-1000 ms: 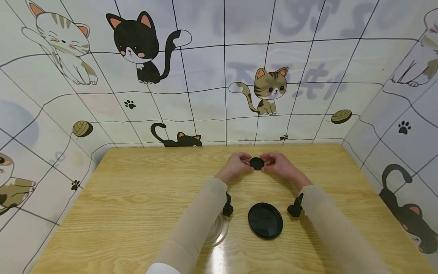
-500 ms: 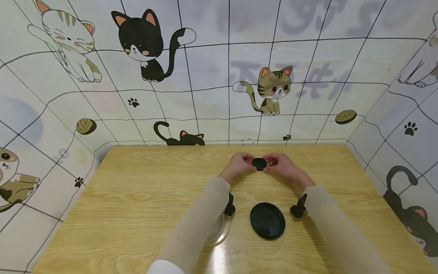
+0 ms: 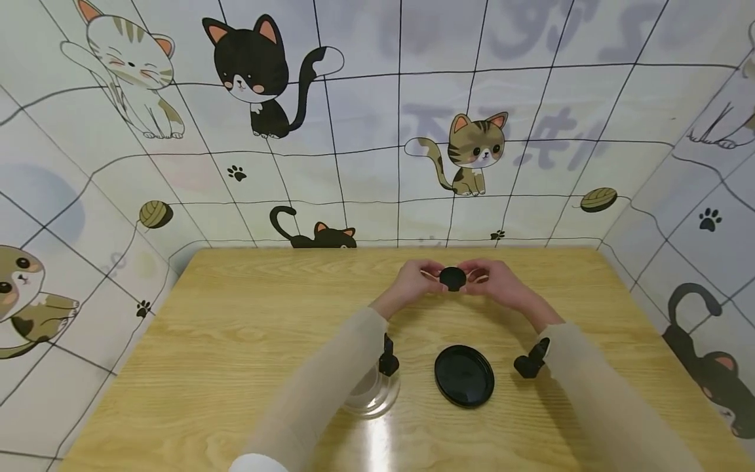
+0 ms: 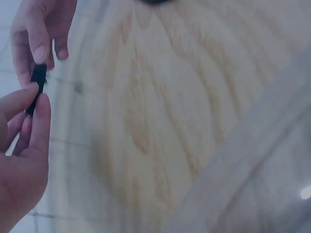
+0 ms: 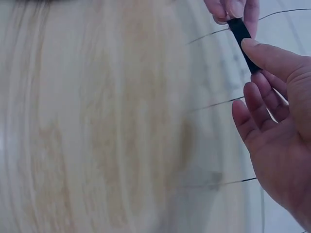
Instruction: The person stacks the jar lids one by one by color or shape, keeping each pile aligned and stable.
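Note:
Both hands hold a small black disc (image 3: 453, 278) between them, raised over the far part of the table. My left hand (image 3: 417, 278) pinches its left edge with thumb and fingers. On the opposite edge, the thumb and fingers of my right hand (image 3: 495, 285) pinch it too. In the left wrist view the disc (image 4: 36, 87) appears edge-on as a thin dark strip. The right wrist view likewise shows the disc (image 5: 244, 46) from its side, the right thumb on one face and fingers behind.
A larger round black lid or shallow dish (image 3: 464, 376) lies on the wooden table (image 3: 236, 341) between the forearms. Clear round glassware (image 3: 374, 400) stands partly behind the left sleeve. A cat-patterned wall (image 3: 366, 131) rises behind the table and at both sides.
The wrists have spread slightly apart, and the disc shows a little larger and higher. Both hands keep their hold on it. The head view has shifted a little.

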A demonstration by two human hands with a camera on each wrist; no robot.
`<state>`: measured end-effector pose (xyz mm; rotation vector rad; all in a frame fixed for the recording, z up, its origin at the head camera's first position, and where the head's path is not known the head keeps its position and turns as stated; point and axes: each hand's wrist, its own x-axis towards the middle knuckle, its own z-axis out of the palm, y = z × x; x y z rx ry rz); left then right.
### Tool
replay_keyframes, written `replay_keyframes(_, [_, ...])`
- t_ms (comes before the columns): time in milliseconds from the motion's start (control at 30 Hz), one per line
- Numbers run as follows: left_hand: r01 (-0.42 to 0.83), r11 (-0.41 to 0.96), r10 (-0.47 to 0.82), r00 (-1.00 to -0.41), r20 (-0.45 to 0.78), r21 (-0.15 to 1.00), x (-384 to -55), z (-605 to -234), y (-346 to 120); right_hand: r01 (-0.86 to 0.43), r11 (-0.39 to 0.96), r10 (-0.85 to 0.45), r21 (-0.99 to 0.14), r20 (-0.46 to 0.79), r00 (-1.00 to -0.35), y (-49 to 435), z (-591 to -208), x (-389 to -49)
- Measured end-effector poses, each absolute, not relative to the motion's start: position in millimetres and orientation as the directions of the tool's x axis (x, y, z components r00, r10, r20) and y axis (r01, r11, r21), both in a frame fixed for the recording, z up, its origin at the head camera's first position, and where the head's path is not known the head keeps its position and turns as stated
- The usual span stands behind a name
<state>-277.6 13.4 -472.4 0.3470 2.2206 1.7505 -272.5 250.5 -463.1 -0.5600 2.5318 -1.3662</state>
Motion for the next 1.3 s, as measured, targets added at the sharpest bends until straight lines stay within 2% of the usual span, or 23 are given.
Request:
replay_keyframes(400, [0.061, 0.184, 0.331, -0.944, -0.003, 0.981, -229.8, -429.3, 16.5, -0.308, 0.442, -0.468, -0.842, 0.076, -0.880, 258.4, -424.4, -236.7])
replay_keyframes(700, [0.082, 0.142, 0.337, -0.941, 0.029, 0.986, -189.2, -416.8, 19.1, -0.360, 0.420, -0.489, -0.833, 0.126, -0.863, 262.2, -412.6, -199.7])
replay_keyframes(967, [0.018, 0.113, 0.319, -0.948, -0.019, 0.993, -161.4, -419.4, 22.6, -0.370, 0.408, -0.515, -0.835, 0.124, -0.848, 265.7, -412.2, -176.9])
replay_keyframes(1300, [0.060, 0.153, 0.319, -0.948, 0.008, 0.986, -132.8, -435.5, 19.4, -0.374, 0.339, -0.570, -0.863, 0.128, -0.812, 264.0, -428.5, -154.0])
